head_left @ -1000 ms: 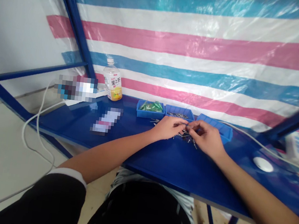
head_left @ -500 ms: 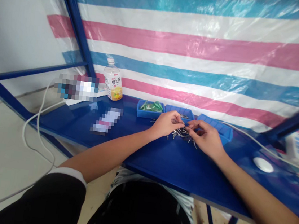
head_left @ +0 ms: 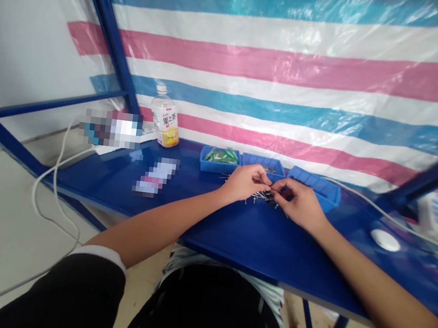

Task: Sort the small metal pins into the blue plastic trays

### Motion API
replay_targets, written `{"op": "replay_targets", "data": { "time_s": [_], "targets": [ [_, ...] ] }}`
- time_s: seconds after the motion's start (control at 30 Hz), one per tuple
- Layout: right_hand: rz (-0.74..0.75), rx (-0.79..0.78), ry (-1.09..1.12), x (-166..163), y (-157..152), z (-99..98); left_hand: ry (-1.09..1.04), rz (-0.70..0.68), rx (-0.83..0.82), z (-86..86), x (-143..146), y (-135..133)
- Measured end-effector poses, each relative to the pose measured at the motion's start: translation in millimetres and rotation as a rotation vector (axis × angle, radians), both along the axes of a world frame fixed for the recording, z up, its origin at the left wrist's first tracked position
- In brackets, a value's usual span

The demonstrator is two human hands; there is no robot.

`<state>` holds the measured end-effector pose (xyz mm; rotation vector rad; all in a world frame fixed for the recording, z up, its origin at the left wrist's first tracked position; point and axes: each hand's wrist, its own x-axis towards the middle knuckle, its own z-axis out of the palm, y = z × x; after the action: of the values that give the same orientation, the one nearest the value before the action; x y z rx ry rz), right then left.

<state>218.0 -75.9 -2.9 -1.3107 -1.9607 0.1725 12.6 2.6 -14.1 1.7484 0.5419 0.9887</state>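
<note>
My left hand (head_left: 246,182) and my right hand (head_left: 297,199) meet fingertip to fingertip over a pile of thin metal pins, possibly rivets (head_left: 262,196), on the blue table (head_left: 230,234). Both hands are pinched closed. Whatever lies between the fingertips is too small and hidden to name. Behind the hands stand three blue bins: the left bin (head_left: 218,167) holds green pieces (head_left: 223,155), the middle bin (head_left: 251,160) has small metal parts, and the right bin (head_left: 329,194) is partly covered by my right hand, with dark contents.
A drink bottle (head_left: 166,120) stands at the back left, near a blurred flat object (head_left: 156,176). A white oval object (head_left: 386,240) lies to the right, below a white cable (head_left: 373,205). Blue frame posts (head_left: 108,28) and a striped plastic sheet (head_left: 279,65) bound the table.
My right hand has shifted slightly left, and its fingertips have come closer against those of my left hand. The left hand has hardly moved.
</note>
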Motion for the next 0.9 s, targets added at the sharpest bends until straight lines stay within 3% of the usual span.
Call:
{"op": "replay_targets", "data": {
  "time_s": [0.2, 0.37, 0.6, 0.77, 0.9],
  "targets": [
    [-0.013, -0.059, 0.085, -2.3, -0.6, -1.9, -0.026, -0.055, -0.031, -3.2, 2.7, 3.8],
    [0.007, -0.051, 0.082, -3.3, -3.0, 1.6, 0.040, 0.012, 0.035, 0.8, 1.1, 1.8],
    [-0.128, -0.026, 0.138, 2.8, -0.9, 1.0, 0.165, -0.024, 0.062, 4.5, -1.2, -6.5],
    [-0.089, -0.031, 0.158, 4.0, 3.4, -5.2, 0.178, 0.050, 0.195, 3.4, -0.6, -2.8],
    [-0.038, -0.067, 0.186, 3.6, 4.4, -8.8, 0.139, 0.079, 0.173, 2.9, -0.9, 1.8]
  ]
}}
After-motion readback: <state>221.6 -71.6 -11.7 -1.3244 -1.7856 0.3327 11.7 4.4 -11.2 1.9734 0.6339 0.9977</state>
